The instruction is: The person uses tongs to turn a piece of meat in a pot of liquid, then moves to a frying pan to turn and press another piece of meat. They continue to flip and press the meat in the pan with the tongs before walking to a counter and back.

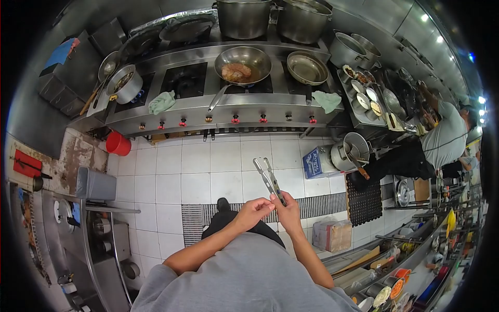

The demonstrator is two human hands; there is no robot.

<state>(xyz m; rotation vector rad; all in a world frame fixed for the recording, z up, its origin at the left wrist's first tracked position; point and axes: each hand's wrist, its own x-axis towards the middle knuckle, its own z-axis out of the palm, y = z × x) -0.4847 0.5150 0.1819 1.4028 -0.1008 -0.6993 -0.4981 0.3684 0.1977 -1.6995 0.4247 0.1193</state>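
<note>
Metal tongs (268, 178) point up and away from me, their two arms slightly apart. My right hand (287, 212) is wrapped round their lower end. Beside it, my left hand (253, 213) has its fingers drawn together near the base of the tongs; whether anything is between them is too small to tell. On the stove (192, 115) ahead, a frying pan (260, 58) holds a reddish piece of food (235, 72) in liquid, its handle toward me. To its right sits a second pan (307, 67) with a little liquid inside.
Green cloths (162, 103) lie on the stove's front edge. A pot (125, 85) stands at its left, large pots (244, 20) behind. A red bucket (118, 143), a blue box (313, 163) and a cardboard box (331, 235) are on the floor. Another person (444, 132) works at the right.
</note>
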